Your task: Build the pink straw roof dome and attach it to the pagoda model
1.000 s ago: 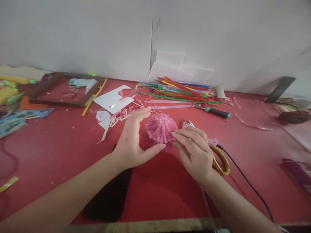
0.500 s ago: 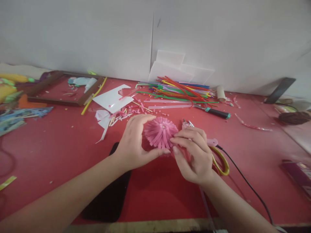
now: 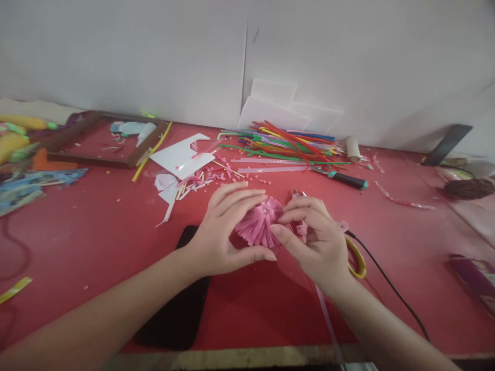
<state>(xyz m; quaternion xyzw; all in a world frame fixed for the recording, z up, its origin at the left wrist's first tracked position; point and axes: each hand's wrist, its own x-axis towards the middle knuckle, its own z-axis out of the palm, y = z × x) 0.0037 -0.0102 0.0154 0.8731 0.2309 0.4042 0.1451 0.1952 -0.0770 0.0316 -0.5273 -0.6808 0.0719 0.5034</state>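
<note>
A pink pom-pom-like flower (image 3: 257, 226) made of many thin strips, with a small pale centre, is between my two hands above the red table. My left hand (image 3: 226, 226) curves round its left side, fingers over the top and thumb beneath. From the right, my right hand (image 3: 317, 237) pinches strips at the flower's edge between thumb and fingers. Behind the right hand lies a pink glue gun (image 3: 343, 225) with a black cord, mostly covered. Yellow scissor-like handles (image 3: 358, 260) show beside the right wrist.
A black phone (image 3: 174, 314) lies under my left forearm. Further back are white card (image 3: 183, 157), pink scraps, a bundle of coloured pipe cleaners (image 3: 290, 141), a black-handled cutter (image 3: 348, 180) and a cardboard tube (image 3: 352, 149). A brown frame (image 3: 91, 158) sits at back left.
My left fingers have come down over the top of the flower, which is tilted and partly covered now. The right thumb and fingers have shifted to pinch its right edge.
</note>
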